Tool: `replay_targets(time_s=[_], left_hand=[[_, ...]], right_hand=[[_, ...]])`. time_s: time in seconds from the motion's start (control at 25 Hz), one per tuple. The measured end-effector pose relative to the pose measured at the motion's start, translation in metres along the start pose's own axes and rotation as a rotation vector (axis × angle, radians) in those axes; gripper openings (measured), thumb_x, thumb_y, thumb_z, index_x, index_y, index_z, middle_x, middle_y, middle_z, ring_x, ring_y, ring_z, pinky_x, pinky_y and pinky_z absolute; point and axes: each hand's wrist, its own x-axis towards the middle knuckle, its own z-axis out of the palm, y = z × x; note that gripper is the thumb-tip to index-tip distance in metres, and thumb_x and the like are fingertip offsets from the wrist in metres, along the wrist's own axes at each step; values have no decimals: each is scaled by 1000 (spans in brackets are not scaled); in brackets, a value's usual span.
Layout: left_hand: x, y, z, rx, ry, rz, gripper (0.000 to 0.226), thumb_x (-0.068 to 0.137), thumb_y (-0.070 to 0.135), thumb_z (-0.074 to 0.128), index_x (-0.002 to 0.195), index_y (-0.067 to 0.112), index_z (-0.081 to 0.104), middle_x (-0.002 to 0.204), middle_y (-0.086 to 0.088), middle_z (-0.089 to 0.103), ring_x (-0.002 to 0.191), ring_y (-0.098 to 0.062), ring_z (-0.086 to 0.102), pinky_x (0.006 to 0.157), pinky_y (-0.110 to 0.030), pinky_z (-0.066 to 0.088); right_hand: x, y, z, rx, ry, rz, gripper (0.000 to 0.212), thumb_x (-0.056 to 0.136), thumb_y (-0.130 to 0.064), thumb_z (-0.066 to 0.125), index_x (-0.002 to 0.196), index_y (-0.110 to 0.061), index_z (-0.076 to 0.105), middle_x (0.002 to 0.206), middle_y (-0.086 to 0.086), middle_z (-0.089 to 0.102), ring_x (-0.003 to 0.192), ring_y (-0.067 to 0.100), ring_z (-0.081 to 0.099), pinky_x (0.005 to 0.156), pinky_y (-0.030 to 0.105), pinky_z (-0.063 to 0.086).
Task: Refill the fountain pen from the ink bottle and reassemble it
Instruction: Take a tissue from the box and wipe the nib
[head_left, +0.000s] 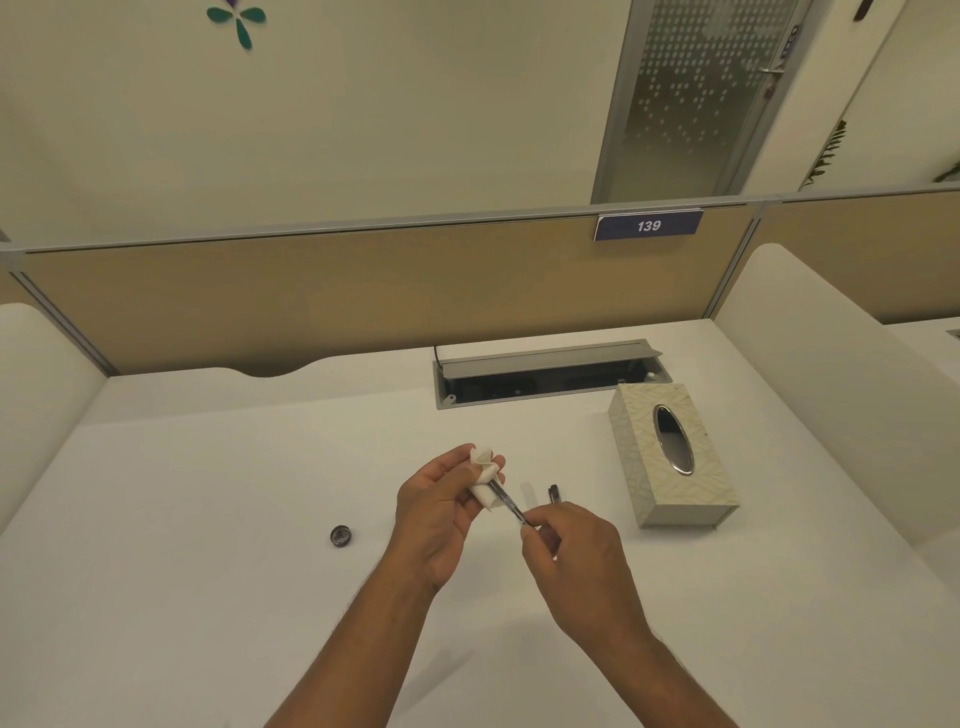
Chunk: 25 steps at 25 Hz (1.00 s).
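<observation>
My left hand (441, 512) grips a folded white tissue (485, 480) wrapped around the front end of the fountain pen's inner section (511, 506). The thin clear-and-metal part slants down to the right between both hands. My right hand (569, 551) pinches its lower end with thumb and fingers. A dark pen piece (554, 493) lies on the white desk (208, 571) just behind my right hand. A small round dark cap (341, 535) sits on the desk to the left. No ink bottle shows.
A patterned tissue box (675, 457) stands to the right of the hands. Behind it an open grey cable tray (545, 374) is set into the desk. A tan partition (363, 291) with a "139" sign closes the back; white side panels flank the desk.
</observation>
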Motion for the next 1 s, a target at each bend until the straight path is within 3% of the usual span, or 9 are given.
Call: replay_targets(time_s=[0.2, 0.4, 0.56, 0.68, 0.88, 1.0], left_hand=[[6, 7, -10, 29, 52, 65, 30, 99, -8, 64, 128, -1, 68, 114, -19, 82, 105, -36, 81, 86, -40, 68], [3, 0, -8, 150, 34, 91, 29, 99, -2, 69, 126, 11, 71, 122, -17, 81, 115, -38, 77, 99, -47, 62], [-4, 0, -5, 186, -16, 112, 33, 100, -2, 67, 127, 16, 69, 121, -13, 82, 114, -33, 78, 93, -39, 64], [-7, 3, -5, 126, -57, 123, 37, 102, -4, 62, 135, 13, 64, 123, -12, 81, 115, -31, 78, 90, -34, 66], [-12, 8, -9, -88, -138, 68, 39, 109, -5, 42, 140, 9, 59, 131, -21, 77, 122, -41, 74, 99, -45, 63], [-16, 9, -8, -108, -172, 70, 39, 106, 6, 53, 144, 12, 58, 134, -17, 76, 124, -36, 74, 99, -41, 63]], right_hand=[[-4, -5, -8, 64, 37, -14, 9, 93, -19, 68, 91, -23, 76, 75, -12, 67, 72, 8, 64, 66, 5, 44], [1, -14, -8, 96, 72, -38, 9, 94, -19, 67, 96, -21, 76, 79, -12, 69, 74, 6, 64, 66, 5, 44], [6, -13, -2, 48, 50, -10, 13, 96, -22, 64, 101, -19, 76, 87, -8, 72, 74, 6, 62, 64, 3, 40], [4, -11, 2, 15, 38, 8, 14, 97, -24, 64, 102, -18, 76, 87, -6, 73, 71, 7, 61, 63, 2, 38], [2, -8, 4, -6, 23, 8, 16, 97, -25, 63, 102, -18, 76, 85, -4, 72, 68, 6, 60, 61, 2, 38], [2, -8, 4, -6, 5, -9, 16, 98, -27, 63, 103, -18, 76, 86, -5, 73, 68, 4, 59, 62, 1, 38]])
